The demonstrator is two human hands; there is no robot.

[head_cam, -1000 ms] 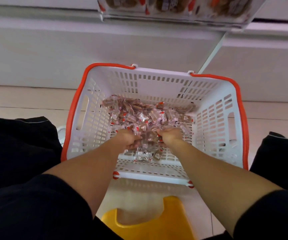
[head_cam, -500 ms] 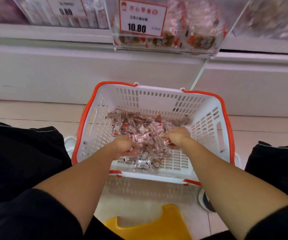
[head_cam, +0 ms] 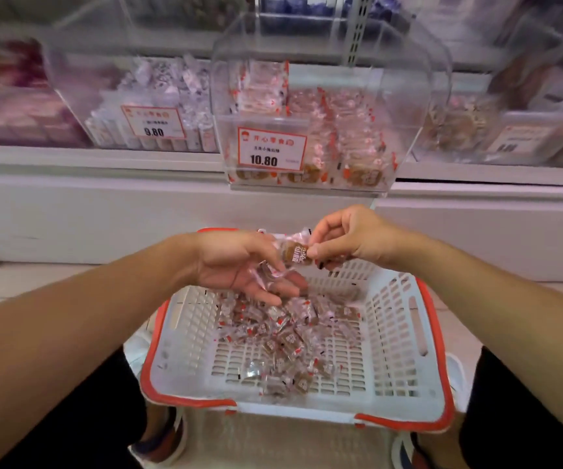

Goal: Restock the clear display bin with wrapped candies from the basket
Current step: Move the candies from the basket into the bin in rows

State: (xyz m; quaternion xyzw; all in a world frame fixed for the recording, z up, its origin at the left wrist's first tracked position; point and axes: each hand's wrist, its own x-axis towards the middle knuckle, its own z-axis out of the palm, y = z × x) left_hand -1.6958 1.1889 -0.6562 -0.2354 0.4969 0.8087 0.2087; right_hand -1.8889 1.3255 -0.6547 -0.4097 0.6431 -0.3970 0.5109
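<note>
A white basket with an orange rim (head_cam: pixel 405 336) sits on the floor in front of me, with several wrapped candies (head_cam: pixel 283 336) piled inside. My left hand (head_cam: pixel 239 265) is raised above the basket, palm up, cupping a few wrapped candies. My right hand (head_cam: pixel 351 238) pinches one brown wrapped candy (head_cam: pixel 295 253) between thumb and fingertips, just beside the left hand. The clear display bin (head_cam: pixel 405 106) stands on the shelf above, partly filled with the same candies, with a 10.80 price tag (head_cam: pixel 271 148) on its front.
Neighbouring clear bins flank it: one with a 9.80 tag (head_cam: pixel 153 122) on the left, another (head_cam: pixel 516 137) on the right. A white shelf base (head_cam: pixel 104 211) runs behind the basket. My knees in black trousers and my shoes frame the basket.
Both hands have lifted out of the basket's candy pile, carrying candies upward. My view has tilted up, bringing the display bins into sight.
</note>
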